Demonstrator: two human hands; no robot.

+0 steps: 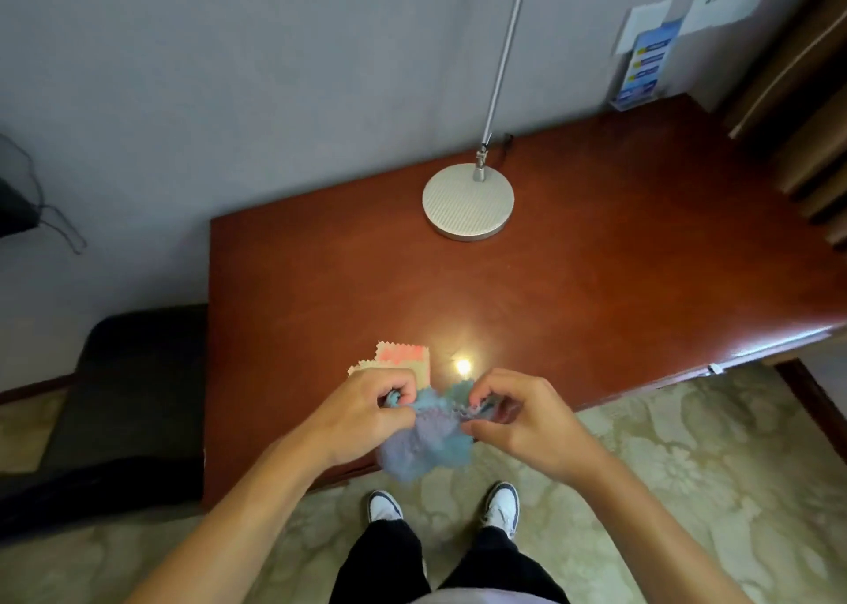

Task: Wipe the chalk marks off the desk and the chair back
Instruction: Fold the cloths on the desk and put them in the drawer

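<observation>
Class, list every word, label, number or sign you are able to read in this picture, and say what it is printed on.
None can be read.
Blue leaflets in the holder at the desk's far corner: printed bands, too blurred to read.
White papers on the wall: small dark marks, too small to read.

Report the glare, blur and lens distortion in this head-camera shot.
Head view: a bright lamp reflection glares off the glossy desk just beyond the hands; the blue cloth, held by the left hand and right hand, looks soft and smeared; the wide-angle lens bows the desk edges and lamp pole; corners darken.
</observation>
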